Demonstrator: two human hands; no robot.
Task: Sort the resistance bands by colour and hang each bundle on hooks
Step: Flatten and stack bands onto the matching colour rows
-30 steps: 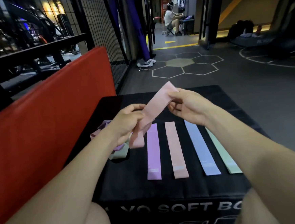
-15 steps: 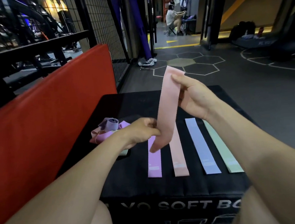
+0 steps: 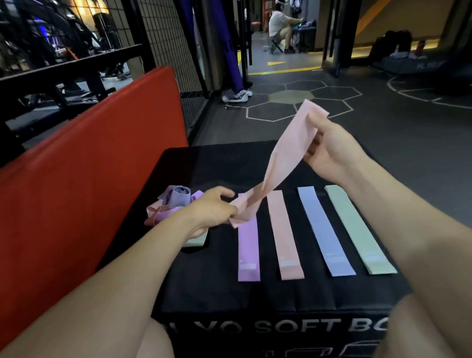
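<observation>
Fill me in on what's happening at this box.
A person is sorting resistance bands on a black soft box. Both hands hold one pink band in the air: the left hand at its lower end, the right hand at its upper end. Purple, pink, blue and green bands lie flat in a row; a tangled pile waits at the left.

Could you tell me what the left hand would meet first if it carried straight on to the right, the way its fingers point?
Probably the purple band lying just past the left hand, which pinches the held pink band; height above the box is unclear.

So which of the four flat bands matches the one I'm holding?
The pink band, second from the left, between the purple band and the blue band; it matches the held band.
</observation>
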